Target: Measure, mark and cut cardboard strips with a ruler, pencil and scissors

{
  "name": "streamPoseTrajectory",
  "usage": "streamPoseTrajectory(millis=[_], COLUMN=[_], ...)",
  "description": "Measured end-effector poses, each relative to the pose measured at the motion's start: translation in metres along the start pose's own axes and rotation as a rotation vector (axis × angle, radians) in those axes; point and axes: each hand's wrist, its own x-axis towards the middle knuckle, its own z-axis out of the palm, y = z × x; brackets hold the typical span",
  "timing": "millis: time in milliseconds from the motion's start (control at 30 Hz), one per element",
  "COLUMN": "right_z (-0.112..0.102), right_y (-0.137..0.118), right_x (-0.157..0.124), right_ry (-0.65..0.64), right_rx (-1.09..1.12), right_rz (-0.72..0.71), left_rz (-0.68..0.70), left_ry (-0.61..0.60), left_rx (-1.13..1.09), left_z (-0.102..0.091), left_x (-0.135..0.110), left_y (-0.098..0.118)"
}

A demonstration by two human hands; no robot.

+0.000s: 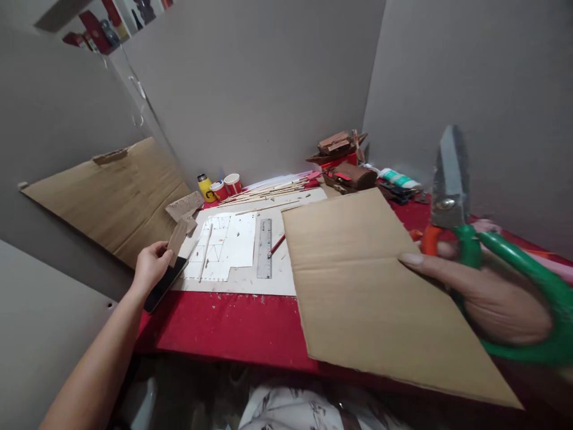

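My right hand [501,298] is closed around green-handled scissors [451,179], their blades pointing up. The same hand's thumb presses on a large brown cardboard sheet [358,280], which tilts over the table's front right. At the left, my left hand [152,266] pinches a small cardboard strip [177,240] between thumb and fingers. Just behind that strip lie torn cardboard scraps [184,206]. A dark flat device [163,286] is partly hidden beneath my left hand. Between the hands, a marked white paper [242,239], a clear ruler [264,248] and a red pencil [276,245] rest on a pale board.
Another big cardboard piece [107,197] leans on the left wall. Thin wooden sticks [268,194], paper cups [232,182] and a yellow bottle [206,186] stand or lie at the back. Brown craft pieces [349,176] and a green-white tube [398,178] are at the back right.
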Motion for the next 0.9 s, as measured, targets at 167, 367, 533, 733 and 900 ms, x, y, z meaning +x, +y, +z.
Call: streamPoseTrajectory(millis=[167, 367, 533, 733, 900], right_z=[0.026, 0.033, 0.038, 0.049, 0.03], right_y=[-0.022, -0.02, -0.007, 0.004, 0.007], right_x=[0.003, 0.008, 0.006, -0.014, -0.018], right_ry=[0.015, -0.126, -0.149, -0.431, -0.454], right_rx=[0.014, 0.097, 0.204, 0.127, -0.205], right_rz=[0.149, 0.312, 0.269, 0.203, 0.117], left_rz=[0.049, 0.023, 0.037, -0.184, -0.292], left_ry=[0.0, -0.114, -0.562, -0.827, -0.799], left_rx=[0.04, -0.168, -0.551, -1.042, -1.117], left_z=[0.025, 0.056, 0.088, 0.106, 0.095], left_x=[0.035, 0.056, 0.004, -0.058, -0.059], left_y=[0.027, 0.07, 0.125, 0.16, 0.15])
